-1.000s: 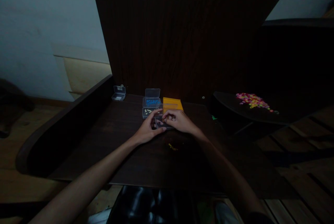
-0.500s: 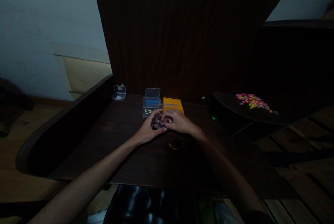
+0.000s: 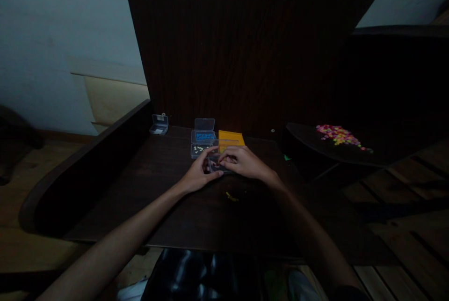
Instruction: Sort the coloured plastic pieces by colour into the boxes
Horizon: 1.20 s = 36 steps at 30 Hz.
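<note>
My left hand [image 3: 200, 172] is wrapped around the left side of a small clear plastic box [image 3: 214, 167], its thumb along the near edge. The box's lid stands up at the back. Over the box, my right hand [image 3: 240, 160] has thumb and fingers pinched together; anything between the fingertips is too small to make out. Just beyond stand open clear boxes, one with blue pieces [image 3: 204, 136], the other with pale pieces [image 3: 199, 149]. Beside them lies a yellow-orange case [image 3: 229, 137]. A few small yellow pieces [image 3: 231, 196] lie on the dark table nearer to me.
Another open clear box [image 3: 159, 125] stands at the back left. A pile of colourful small pieces [image 3: 338, 135] lies on a raised dark ledge at right. A dark side board [image 3: 84, 165] edges the table's left, and a tall dark panel [image 3: 245, 48] its back.
My right hand has shifted slightly to the right over the clear box, uncovering more of its inside. My left hand keeps its hold on the box.
</note>
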{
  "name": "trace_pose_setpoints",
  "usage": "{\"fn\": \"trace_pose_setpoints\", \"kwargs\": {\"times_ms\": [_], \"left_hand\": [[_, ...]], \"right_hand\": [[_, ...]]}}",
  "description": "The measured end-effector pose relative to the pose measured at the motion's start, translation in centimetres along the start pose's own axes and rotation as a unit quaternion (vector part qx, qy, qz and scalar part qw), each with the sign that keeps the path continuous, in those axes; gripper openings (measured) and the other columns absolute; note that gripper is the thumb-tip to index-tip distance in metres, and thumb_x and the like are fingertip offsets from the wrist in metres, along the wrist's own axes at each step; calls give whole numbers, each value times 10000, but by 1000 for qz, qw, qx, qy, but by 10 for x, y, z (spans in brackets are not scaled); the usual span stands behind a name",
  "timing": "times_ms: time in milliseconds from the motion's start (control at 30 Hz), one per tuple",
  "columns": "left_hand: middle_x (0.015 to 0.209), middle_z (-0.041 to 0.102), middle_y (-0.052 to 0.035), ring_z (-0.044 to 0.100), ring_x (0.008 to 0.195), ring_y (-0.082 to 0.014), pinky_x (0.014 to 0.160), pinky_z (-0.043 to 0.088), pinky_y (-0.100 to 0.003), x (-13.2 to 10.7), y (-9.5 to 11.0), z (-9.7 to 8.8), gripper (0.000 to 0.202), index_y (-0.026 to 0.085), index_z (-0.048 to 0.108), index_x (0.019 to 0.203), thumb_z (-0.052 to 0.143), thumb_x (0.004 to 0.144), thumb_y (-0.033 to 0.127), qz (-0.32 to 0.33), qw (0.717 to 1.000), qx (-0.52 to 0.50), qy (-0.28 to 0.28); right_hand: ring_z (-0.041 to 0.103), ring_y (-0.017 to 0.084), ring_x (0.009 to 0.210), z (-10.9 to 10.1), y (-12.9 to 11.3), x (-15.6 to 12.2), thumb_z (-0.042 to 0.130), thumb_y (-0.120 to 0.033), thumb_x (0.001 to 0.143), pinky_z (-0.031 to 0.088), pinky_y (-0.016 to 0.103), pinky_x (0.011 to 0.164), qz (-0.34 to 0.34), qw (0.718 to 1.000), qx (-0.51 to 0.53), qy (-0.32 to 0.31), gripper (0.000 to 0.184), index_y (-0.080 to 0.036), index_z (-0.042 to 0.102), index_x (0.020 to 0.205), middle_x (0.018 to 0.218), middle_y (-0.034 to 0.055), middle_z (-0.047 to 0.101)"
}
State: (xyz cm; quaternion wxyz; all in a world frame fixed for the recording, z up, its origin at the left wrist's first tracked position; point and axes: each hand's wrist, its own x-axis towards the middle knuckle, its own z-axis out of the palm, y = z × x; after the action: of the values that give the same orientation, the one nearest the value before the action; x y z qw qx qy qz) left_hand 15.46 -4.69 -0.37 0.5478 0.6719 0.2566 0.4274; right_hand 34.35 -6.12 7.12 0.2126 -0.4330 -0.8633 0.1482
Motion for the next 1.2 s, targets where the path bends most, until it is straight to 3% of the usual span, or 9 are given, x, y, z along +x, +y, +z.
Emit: {"fn": "trace_pose_setpoints", "kwargs": {"times_ms": [167, 333, 467, 567, 1033, 1200], "left_hand": [[1283, 521, -114, 612, 1045, -226, 940, 500, -426, 1, 0, 1, 726, 240, 398, 1337, 765, 711, 276, -12, 1000, -23, 13], [1255, 538, -107, 617, 1016, -224, 908, 514, -413, 2, 1, -1, 734, 232, 400, 1340, 762, 703, 280, -12, 1000, -9, 24], [1244, 543, -103, 610, 998, -209, 903, 512, -398, 2, 1, -2, 723, 223, 406, 1335, 756, 704, 271, -5, 999, 6, 35], [1245, 545, -105, 608, 985, -203, 899, 513, -396, 2, 1, -3, 725, 220, 404, 1340, 752, 706, 269, -12, 999, 19, 36], [1261, 529, -109, 608, 993, -211, 911, 510, -406, 3, 0, -4, 729, 225, 412, 1340, 760, 702, 284, -11, 999, 21, 39], [1258, 525, -110, 600, 1009, -212, 922, 503, -408, 3, -1, -4, 719, 216, 410, 1335, 757, 707, 277, -13, 999, 21, 36]], "right_hand": [[469, 87, 543, -10, -8, -13, 629, -219, 814, 331, 205, 551, 6, 998, 17, -65, 119, -151, 719, 853, 604, -25, 565], [550, 117, 649, 4, -7, -18, 635, -193, 800, 365, 218, 623, 20, 984, -57, -165, 160, -204, 749, 911, 705, 2, 661], [609, 182, 871, 23, -3, -19, 628, -212, 813, 413, 254, 748, 16, 980, -96, -172, 203, -247, 752, 971, 906, 41, 717], [619, 205, 930, 33, 1, -20, 608, -214, 829, 425, 274, 782, 9, 979, -112, -170, 202, -256, 754, 961, 947, 48, 721], [639, 175, 844, 25, 3, -19, 574, -194, 832, 421, 243, 740, 2, 974, -98, -203, 216, -250, 751, 943, 907, 18, 738], [621, 205, 914, 33, -1, -18, 620, -228, 808, 416, 259, 751, 35, 973, -123, -190, 172, -237, 748, 922, 932, 47, 719]]}}
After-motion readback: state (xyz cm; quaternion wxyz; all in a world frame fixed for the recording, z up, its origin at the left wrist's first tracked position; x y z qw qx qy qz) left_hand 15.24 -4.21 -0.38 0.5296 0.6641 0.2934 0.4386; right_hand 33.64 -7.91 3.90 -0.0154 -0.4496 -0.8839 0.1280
